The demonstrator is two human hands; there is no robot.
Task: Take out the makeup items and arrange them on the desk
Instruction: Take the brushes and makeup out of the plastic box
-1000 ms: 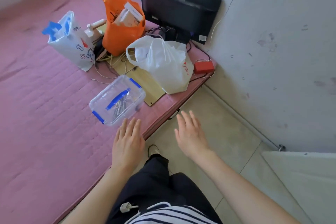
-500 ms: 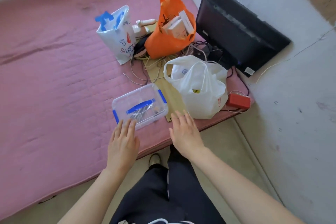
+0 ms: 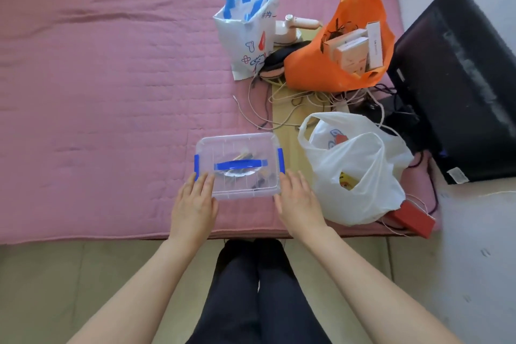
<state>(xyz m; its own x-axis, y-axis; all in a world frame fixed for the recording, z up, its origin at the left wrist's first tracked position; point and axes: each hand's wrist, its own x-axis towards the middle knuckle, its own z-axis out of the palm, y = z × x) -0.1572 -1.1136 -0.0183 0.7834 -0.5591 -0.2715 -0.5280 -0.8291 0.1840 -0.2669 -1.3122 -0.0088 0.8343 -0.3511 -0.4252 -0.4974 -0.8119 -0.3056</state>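
A clear plastic box (image 3: 237, 166) with a blue handle (image 3: 240, 165) and blue side latches is lying on the pink quilted mattress (image 3: 111, 92), near its near edge. The lid is still being kept on, and through it some small items, probably the makeup things, are dimly seen; what they are exactly cannot be told.

The step in hand is judged to be the very first one: the box is being approached so that it can be opened. Nothing is taken out yet. For the next move, both latches are probably needing to be released and the lid lifted, while the light box is being kept from sliding on the soft cover.

The left hand (image 3: 195, 204) is being held flat and spread, with straight fingers; its fingertips are touching the near left corner of the box, just beside the left latch (image 3: 196, 166). The right hand (image 3: 298, 201) is likewise being held open with straight fingers, and its tips are reaching the near right corner, under the right latch (image 3: 280, 163). Nothing is being gripped by either hand.

Just to the right of the box a white plastic bag (image 3: 360, 176) is standing. Farther away an orange bag (image 3: 346, 47) with cartons and a white printed bag (image 3: 245, 33) are placed, with tangled cables (image 3: 279, 109) between. A dark monitor (image 3: 458, 81) is leaning at the far right.
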